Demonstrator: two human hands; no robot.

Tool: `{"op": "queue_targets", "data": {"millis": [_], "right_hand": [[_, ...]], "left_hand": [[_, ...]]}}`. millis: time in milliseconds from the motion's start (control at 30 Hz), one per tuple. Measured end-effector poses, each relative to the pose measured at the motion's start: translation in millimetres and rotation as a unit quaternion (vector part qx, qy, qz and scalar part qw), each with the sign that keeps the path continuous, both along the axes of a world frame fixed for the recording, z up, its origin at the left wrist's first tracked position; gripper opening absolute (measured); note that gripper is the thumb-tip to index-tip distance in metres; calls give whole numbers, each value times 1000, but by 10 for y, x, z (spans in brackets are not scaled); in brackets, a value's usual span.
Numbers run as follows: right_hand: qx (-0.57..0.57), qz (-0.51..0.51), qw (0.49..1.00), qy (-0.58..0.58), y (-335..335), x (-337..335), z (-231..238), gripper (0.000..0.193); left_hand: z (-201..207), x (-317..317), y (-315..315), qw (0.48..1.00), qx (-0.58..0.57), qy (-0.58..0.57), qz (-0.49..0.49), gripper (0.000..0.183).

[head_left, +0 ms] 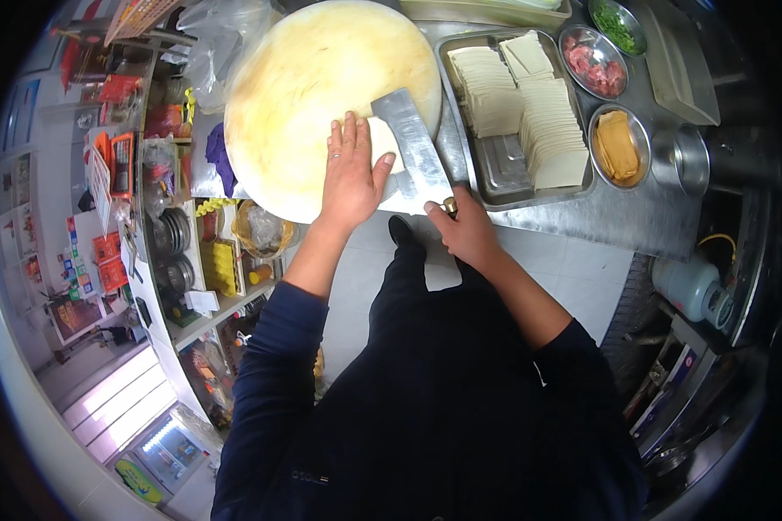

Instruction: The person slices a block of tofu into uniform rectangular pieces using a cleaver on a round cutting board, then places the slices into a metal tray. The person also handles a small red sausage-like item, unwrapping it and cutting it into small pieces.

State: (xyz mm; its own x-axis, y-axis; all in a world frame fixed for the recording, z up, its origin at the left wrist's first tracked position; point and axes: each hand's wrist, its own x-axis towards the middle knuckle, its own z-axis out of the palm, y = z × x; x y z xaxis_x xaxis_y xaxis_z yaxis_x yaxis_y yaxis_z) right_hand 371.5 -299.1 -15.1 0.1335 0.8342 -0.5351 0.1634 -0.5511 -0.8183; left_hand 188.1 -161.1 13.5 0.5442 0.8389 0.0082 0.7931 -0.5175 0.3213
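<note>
At the frame's upper centre, a pale slab (382, 139) lies on the round board (321, 69) just right of the nearer left hand (354, 175), fingers extended, while the right hand (469, 230) grips a cleaver (414, 143) whose blade slants up-left at the slab's right side.

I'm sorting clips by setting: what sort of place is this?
Probably a small food-business kitchen: the right hand holds a cleaver over a big round chopping board, a metal tray holds pale slices, and an apparent gas cylinder stands low at right.
</note>
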Motion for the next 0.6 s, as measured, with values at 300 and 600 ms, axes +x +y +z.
{"op": "queue_targets", "data": {"millis": [300,600], "right_hand": [[69,36,994,-79,45,-115,101,50],[86,30,993,-71,66,-351,40,47]], "left_hand": [[-100,16,-12,1000,-14,-1,0,74],[-121,6,-6,1000,-12,14,0,78]]}}
